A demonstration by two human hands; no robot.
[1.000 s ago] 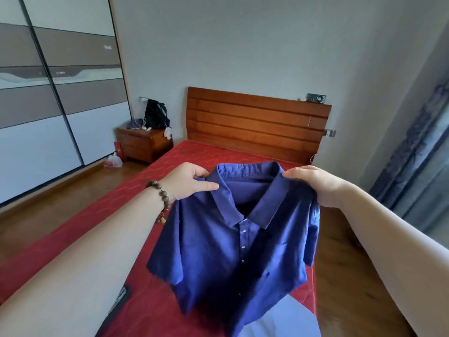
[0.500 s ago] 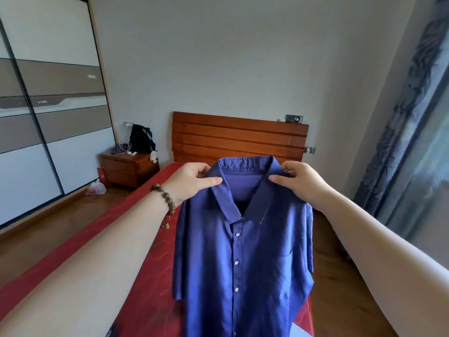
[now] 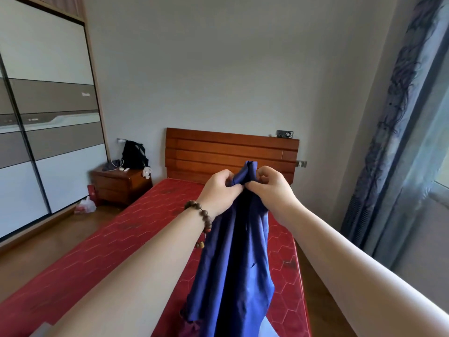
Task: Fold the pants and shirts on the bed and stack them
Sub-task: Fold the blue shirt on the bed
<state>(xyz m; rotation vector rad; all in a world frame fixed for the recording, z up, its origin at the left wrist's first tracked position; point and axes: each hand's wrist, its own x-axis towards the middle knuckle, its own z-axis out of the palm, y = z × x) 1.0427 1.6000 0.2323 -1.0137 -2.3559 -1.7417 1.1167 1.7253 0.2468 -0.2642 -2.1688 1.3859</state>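
Item: dark blue woven shirt, gathered lengthwise, hanging above the red hexagon-patterned mattress; its lower end is running out of view at the bottom edge. Left hand, wearing a brown wooden bead bracelet, is gripping the top of the shirt with curled fingers. Right hand is pinching the same bunched top, the two hands touching each other. Brown slatted wooden headboard is standing behind. Brown wooden nightstand is bearing a black bag and small items too blurred to identify. White plastic bag is lying on the floor beside it. Pale cloth is showing under the shirt, mostly cut off.
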